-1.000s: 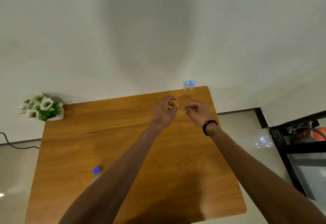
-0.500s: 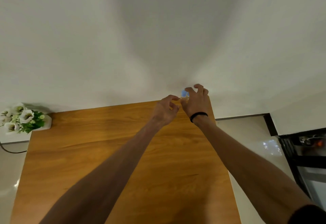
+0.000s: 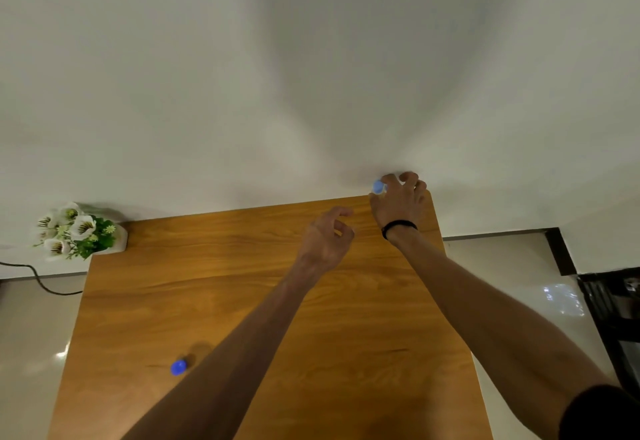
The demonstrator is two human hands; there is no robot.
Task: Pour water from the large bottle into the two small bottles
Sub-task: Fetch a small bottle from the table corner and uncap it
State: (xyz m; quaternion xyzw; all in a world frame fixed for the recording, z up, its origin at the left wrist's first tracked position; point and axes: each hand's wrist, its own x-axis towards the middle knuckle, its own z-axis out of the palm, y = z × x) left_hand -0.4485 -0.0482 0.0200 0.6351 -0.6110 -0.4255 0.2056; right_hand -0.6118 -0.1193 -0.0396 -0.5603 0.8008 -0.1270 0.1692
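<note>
Under right hand [image 3: 398, 197], curled fingers cover small bottles [image 3: 378, 187], apparently gripping; contact unclear. Left hand [image 3: 327, 239] just beside, loosely curled, empty.

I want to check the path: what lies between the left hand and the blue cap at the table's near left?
Head view: only bare wooden table separates the left hand from the blue cap.
</note>
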